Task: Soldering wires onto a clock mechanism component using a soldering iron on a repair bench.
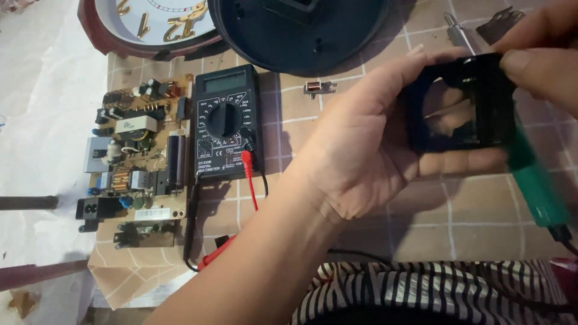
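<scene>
A black multimeter point(226, 123) with a white-lettered label lies at nine o'clock of the hands. The left hand point(361, 144) and right hand point(542, 54) pinch a black square frame point(463, 105), hollow in the middle.

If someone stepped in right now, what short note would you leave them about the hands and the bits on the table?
Left hand: holds a small black square part up over the table.
Right hand: pinches the same part's top right corner.
Green tool: lies under the part, cord attached.
Black meter with red and black leads: on the table, left of the hands, beside a bare circuit board.
Clock face and black round back: apart at the table's far edge.
Whether the part is finished cannot be told.
</scene>
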